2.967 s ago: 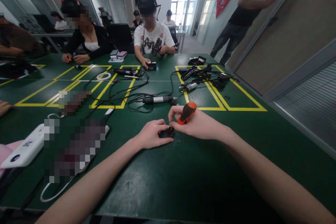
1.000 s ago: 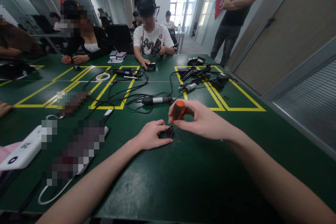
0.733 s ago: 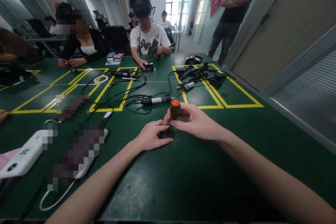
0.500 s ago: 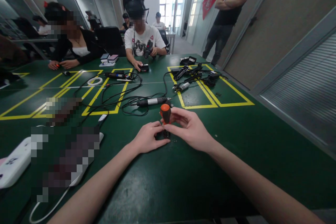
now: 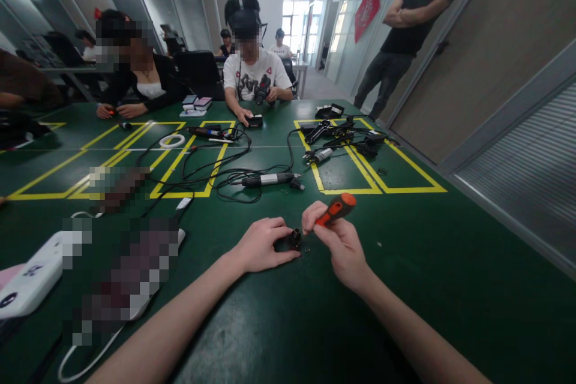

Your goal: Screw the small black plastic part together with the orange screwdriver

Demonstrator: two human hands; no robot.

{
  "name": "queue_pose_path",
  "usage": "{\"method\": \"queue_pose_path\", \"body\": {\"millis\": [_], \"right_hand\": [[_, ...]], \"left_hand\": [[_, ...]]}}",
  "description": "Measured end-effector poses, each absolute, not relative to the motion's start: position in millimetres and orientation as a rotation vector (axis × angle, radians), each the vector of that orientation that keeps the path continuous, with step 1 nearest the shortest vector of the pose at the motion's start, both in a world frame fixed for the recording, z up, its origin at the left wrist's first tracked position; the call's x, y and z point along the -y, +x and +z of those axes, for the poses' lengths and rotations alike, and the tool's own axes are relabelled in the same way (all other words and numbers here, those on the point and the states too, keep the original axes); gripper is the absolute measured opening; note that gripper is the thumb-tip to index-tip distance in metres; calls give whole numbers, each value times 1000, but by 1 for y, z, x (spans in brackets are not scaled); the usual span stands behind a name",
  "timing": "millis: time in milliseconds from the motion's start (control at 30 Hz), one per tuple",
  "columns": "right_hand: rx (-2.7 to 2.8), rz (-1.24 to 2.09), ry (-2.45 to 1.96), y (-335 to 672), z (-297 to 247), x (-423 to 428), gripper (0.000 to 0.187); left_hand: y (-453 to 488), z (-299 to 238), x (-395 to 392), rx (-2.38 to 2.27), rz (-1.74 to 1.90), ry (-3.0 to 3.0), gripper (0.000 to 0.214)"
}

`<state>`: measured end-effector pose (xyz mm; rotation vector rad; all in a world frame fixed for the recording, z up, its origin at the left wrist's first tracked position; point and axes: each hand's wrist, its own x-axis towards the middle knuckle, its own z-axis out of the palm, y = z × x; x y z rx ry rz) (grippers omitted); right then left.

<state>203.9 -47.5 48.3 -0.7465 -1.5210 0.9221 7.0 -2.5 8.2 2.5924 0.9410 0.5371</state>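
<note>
Head view, near middle of the dark green bench (image 5: 405, 288) marked with yellow tape rectangles. The left hand (image 5: 261, 246) lies on the bench surface, its fingers curled around the left side of a small black round part (image 5: 293, 238) and pinning it in place. The right hand (image 5: 339, 243) is closed around a screwdriver with an orange and black handle (image 5: 335, 210); the handle tilts up and to the right, while the tip end points down and left toward the black part, the tip itself hidden behind the fingers. Just beyond the hands lies a black and silver pen-shaped power tool (image 5: 267, 179) among loose black cables (image 5: 202, 168). At the near left sits a white oblong device (image 5: 27, 279) trailing a white cable (image 5: 85, 360). At the far edge of the bench a seated person in a white printed T-shirt (image 5: 254, 75) rests one hand on a small black box (image 5: 255, 122)
</note>
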Motion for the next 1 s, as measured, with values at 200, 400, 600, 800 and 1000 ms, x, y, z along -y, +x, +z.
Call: {"method": "queue_pose_path", "body": {"millis": [200, 400, 600, 800, 1000], "right_hand": [[1728, 668, -897, 202, 59, 50, 18], [1819, 574, -949, 198, 65, 51, 21], [1730, 577, -951, 198, 55, 50, 20], [1672, 554, -933, 199, 57, 52, 9], [1548, 719, -943, 201, 60, 52, 13]], "left_hand": [[6, 4, 2, -936, 575, 2563, 27], [6, 3, 1, -892, 585, 2526, 25], [6, 6, 1, -904, 555, 2519, 26], [7, 9, 2, -912, 526, 2530, 27], [8, 11, 1, -925, 494, 2563, 30]]}}
